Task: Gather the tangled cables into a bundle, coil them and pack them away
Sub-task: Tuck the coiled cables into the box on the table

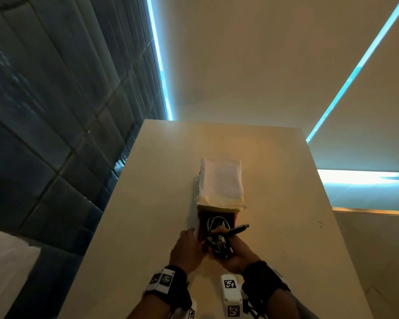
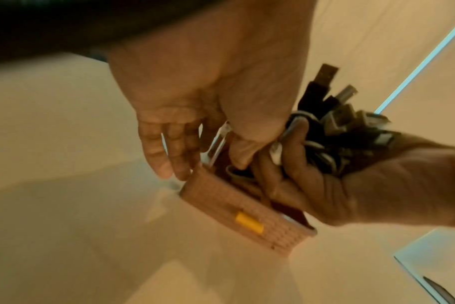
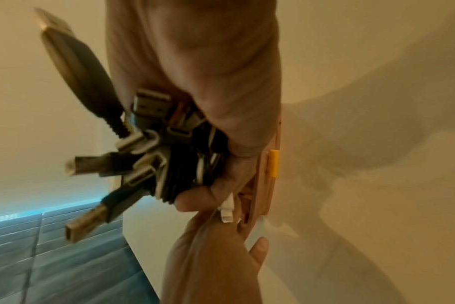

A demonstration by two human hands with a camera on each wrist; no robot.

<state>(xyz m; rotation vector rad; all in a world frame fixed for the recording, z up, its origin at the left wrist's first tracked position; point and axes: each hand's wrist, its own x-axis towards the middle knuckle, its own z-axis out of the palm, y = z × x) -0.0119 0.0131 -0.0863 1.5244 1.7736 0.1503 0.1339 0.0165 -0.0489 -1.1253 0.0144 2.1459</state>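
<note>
A small pouch-like case (image 1: pixel 200 226) lies open on the table, its white flap (image 1: pixel 220 180) folded back away from me. A white cable (image 1: pixel 214 221) lies in its dark red inside. From outside the case (image 2: pixel 237 209) is woven pink with a yellow tag (image 2: pixel 248 223). My right hand (image 1: pixel 230 254) grips a coiled bundle of black and white cables (image 1: pixel 219 245) over the case's near end, with several USB plugs (image 3: pixel 91 164) sticking out. My left hand (image 1: pixel 189 240) holds the case's left wall, fingers (image 2: pixel 169 158) outside, thumb inside.
The pale table (image 1: pixel 148 203) reaches a light wall at the back, with bare surface on both sides of the case. A dark tiled wall (image 1: pixel 44 111) runs along the table's left edge. Something white (image 1: pixel 5 261) lies low on the left.
</note>
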